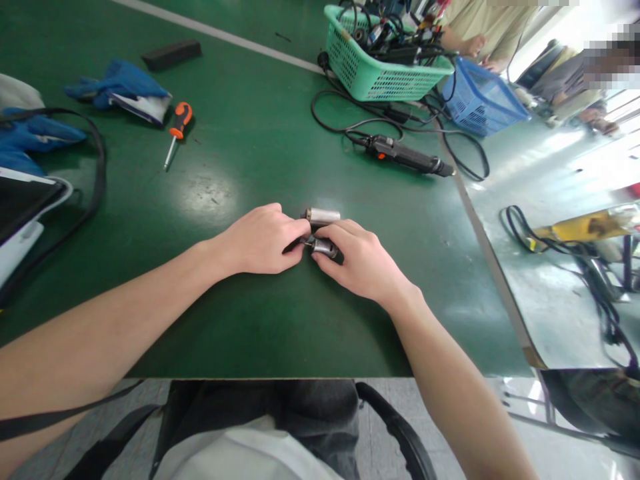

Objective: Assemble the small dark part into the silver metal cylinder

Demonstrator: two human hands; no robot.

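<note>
A small silver cylinder that looks like an electric motor [325,248] is pinched between the thumb and fingers of my right hand [357,257], low over the green table. My left hand [270,240] is closed at the motor's left end, fingertips together by a thin dark part there. What those fingertips grip is too small to make out. Just beyond my fingers, a second silver motor [323,216] lies on its side on the table, its lower edge partly hidden by my right hand.
Further left lie an orange-and-black screwdriver [177,133], blue gloves [125,87] and a dark block [171,55]. A corded black electric screwdriver [405,155] rests at the right, below a green basket [380,80] of cables and a blue basket [483,100]. Other people sit beyond.
</note>
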